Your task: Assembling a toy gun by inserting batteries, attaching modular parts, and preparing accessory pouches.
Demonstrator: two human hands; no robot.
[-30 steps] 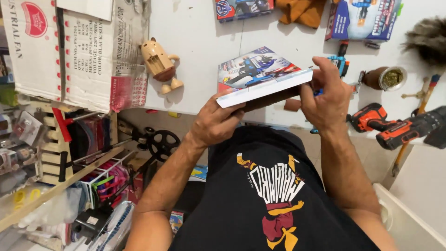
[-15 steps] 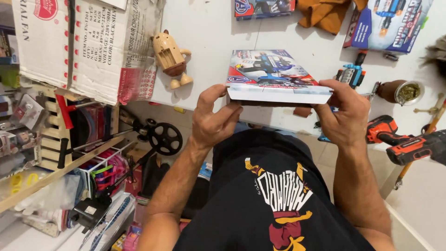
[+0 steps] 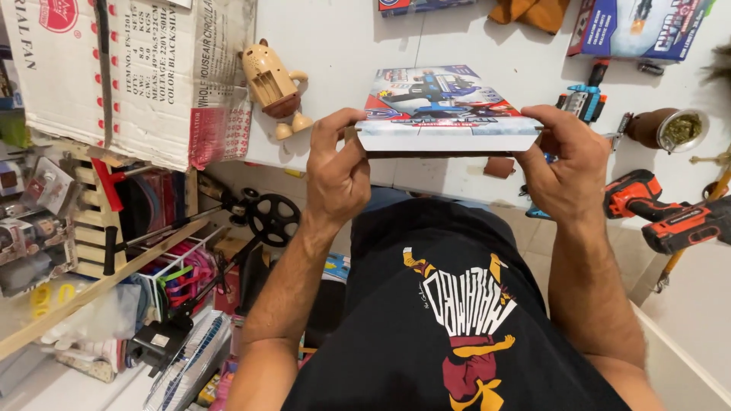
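Observation:
I hold a flat, colourful toy box [image 3: 442,106] level in front of my chest, above the edge of a white table [image 3: 343,46]. My left hand [image 3: 335,171] grips the box's near left corner, thumb on top. My right hand [image 3: 567,167] clasps its near right corner the same way. The box's near white edge faces me and its printed top shows a toy picture.
A large cardboard carton [image 3: 129,68] stands at the left of the table, a tan toy figure [image 3: 272,84] beside it. A red cordless drill [image 3: 662,213], a small pot [image 3: 674,128], another toy box [image 3: 640,27] lie right. Cluttered shelves [image 3: 91,251] fill the left.
The box, tilted a second ago, has been turned level and squared toward me. Both hands have shifted to its near corners.

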